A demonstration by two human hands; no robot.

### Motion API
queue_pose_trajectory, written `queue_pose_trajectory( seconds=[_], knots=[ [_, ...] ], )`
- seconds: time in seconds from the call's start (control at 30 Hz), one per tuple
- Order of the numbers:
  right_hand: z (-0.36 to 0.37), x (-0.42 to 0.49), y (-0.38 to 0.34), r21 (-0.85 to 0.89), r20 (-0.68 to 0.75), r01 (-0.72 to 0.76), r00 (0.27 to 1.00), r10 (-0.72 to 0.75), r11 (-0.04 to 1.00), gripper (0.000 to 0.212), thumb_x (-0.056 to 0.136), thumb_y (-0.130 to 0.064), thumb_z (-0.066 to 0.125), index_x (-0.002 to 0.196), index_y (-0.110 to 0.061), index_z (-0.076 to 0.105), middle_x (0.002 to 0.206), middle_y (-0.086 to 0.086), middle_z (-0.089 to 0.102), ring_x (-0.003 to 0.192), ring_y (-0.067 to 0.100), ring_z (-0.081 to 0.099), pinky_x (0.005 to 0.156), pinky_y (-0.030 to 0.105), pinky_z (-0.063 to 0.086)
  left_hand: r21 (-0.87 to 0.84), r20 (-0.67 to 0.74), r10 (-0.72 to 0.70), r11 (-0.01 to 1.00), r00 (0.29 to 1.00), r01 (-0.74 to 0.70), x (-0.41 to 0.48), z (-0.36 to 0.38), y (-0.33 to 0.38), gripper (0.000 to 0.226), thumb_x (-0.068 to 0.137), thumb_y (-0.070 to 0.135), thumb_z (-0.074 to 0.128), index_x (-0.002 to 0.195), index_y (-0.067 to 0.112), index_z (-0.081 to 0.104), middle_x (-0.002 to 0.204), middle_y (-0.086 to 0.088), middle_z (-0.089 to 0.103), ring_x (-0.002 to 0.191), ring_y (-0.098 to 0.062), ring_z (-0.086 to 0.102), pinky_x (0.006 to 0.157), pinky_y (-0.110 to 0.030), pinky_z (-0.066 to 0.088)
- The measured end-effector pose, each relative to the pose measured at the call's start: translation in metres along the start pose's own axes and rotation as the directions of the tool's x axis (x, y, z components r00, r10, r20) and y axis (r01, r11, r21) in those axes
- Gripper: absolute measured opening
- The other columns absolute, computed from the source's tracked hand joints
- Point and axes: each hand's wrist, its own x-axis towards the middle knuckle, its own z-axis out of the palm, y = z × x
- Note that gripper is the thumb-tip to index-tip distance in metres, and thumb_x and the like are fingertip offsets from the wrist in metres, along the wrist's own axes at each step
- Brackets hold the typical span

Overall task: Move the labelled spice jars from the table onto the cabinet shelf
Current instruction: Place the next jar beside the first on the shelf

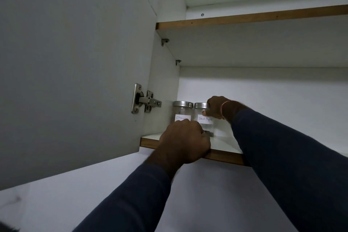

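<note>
Cinnamon jar (182, 112) and Black Pepper jar (201, 108) stand side by side at left end of cabinet shelf (224, 156) | right hand (216, 107) wraps fingers (208, 114) round Black Pepper jar | left hand (184, 141) curled at shelf's front edge, grip unclear

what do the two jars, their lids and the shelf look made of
The cinnamon jar and black pepper jar: clear glass, possibly plastic; see-through. Their lids: brushed metal, likely steel; dull silver sheen. The shelf: white laminated board, matte, with a brown wood-look edge.

home kitchen | wall cabinet (263, 17), door hinge (146, 100), labelled spice jars (192, 113)
</note>
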Motion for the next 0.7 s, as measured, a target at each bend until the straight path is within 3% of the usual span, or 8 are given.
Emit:
queue_pose_trajectory(
  seconds=[0.1, 0.27, 0.37, 0.43, 0.53, 0.7],
  knots=[
    [0.007, 0.003, 0.002, 0.011, -0.030, 0.011, 1.000, -0.010, 1.000, 0.044, 0.092, -0.041, 0.057, 0.120, -0.006, 0.056, 0.119, 0.012, 0.062, 0.107, 0.028, 0.060, 0.080, 0.031, 0.042, 0.005, -0.019, 0.003, 1.000, 1.000, -0.003, 0.000, 0.001, 0.000, 0.032, 0.077, 0.040, 0.031, 0.067, 0.019, 0.053, 0.063, 0.000, 0.045, 0.064, -0.022, 0.048, 0.060, -0.028, 0.033],
    [0.011, 0.001, 0.002, 0.126, -0.019, -0.010, 1.000, 0.012, 0.992, 0.056, 0.094, -0.037, 0.056, 0.133, -0.001, 0.039, 0.125, 0.018, 0.058, 0.111, 0.032, 0.058, 0.079, 0.033, 0.041, 0.031, -0.112, 0.018, 0.999, 0.994, -0.015, -0.004, 0.001, 0.002, 0.035, 0.079, 0.038, 0.031, 0.064, 0.016, 0.055, 0.057, 0.003, 0.042, 0.057, -0.017, 0.044, 0.054, -0.026, 0.030],
    [0.003, -0.011, -0.002, 0.190, -0.040, -0.026, 0.999, 0.035, 0.981, 0.064, 0.094, -0.036, 0.056, 0.139, 0.000, 0.029, 0.128, 0.022, 0.056, 0.113, 0.036, 0.057, 0.085, 0.037, 0.045, 0.029, -0.223, 0.000, 1.000, 0.975, 0.006, -0.010, -0.001, 0.005, 0.035, 0.078, 0.035, 0.035, 0.048, 0.017, 0.037, 0.046, 0.005, 0.033, 0.043, -0.010, 0.032, 0.045, -0.025, 0.019],
    [-0.001, -0.026, -0.005, 0.147, -0.092, 0.005, 0.996, 0.009, 0.989, 0.052, 0.094, -0.038, 0.054, 0.131, -0.004, 0.042, 0.127, 0.019, 0.056, 0.112, 0.035, 0.056, 0.090, 0.039, 0.047, 0.020, -0.245, -0.012, 1.000, 0.969, 0.018, -0.012, -0.003, 0.006, 0.037, 0.078, 0.033, 0.038, 0.045, 0.018, 0.032, 0.043, 0.007, 0.030, 0.040, -0.008, 0.028, 0.044, -0.024, 0.016],
    [-0.009, -0.067, -0.007, 0.068, -0.154, 0.112, 0.983, -0.100, 0.991, 0.034, 0.093, -0.039, 0.051, 0.106, -0.008, 0.060, 0.117, 0.015, 0.062, 0.106, 0.032, 0.058, 0.090, 0.040, 0.048, 0.006, -0.258, -0.041, 0.999, 0.965, 0.044, -0.013, -0.005, 0.010, 0.036, 0.077, 0.033, 0.040, 0.046, 0.016, 0.040, 0.043, 0.006, 0.030, 0.039, -0.012, 0.030, 0.046, -0.025, 0.018],
    [-0.037, -0.173, 0.000, 0.106, -0.140, 0.175, 0.977, -0.160, 0.979, 0.037, 0.098, -0.030, 0.047, 0.089, -0.001, 0.067, 0.099, 0.019, 0.068, 0.096, 0.036, 0.061, 0.077, 0.033, 0.044, 0.029, -0.196, -0.098, 0.994, 0.976, 0.106, -0.021, -0.014, 0.023, 0.034, 0.078, 0.035, 0.035, 0.051, 0.016, 0.047, 0.052, -0.002, 0.042, 0.053, -0.025, 0.047, 0.054, -0.028, 0.028]
  ],
)
